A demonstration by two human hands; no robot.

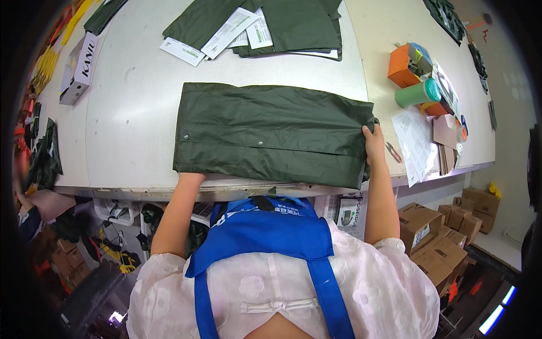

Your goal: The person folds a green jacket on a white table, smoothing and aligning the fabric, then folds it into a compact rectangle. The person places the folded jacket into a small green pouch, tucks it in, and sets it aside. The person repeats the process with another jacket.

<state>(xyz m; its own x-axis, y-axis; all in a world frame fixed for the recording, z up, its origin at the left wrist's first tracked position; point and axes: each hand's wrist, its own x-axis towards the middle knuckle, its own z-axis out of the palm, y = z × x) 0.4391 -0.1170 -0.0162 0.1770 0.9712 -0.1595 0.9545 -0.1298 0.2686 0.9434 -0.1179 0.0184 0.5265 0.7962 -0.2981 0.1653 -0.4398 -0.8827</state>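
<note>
Rectangular dark-green shiny fabric piece (pixel 271 127) on smooth white desk (pixel 130 130), right hand (pixel 373 139) gripping its right end, left hand (pixel 192 177) beneath near edge, grip hidden

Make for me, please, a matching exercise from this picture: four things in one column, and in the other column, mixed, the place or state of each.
Things:
1. Dark green fabric
2. Left hand
3. Right hand
4. Green bottle

Places or states:
A. Stands beside the orange box
B. Holds the fabric's right end, thumb on top
C. Lies across the white table
D. Mostly covered by the fabric, near its left end

Right pairs: 1-C, 2-D, 3-B, 4-A
</note>
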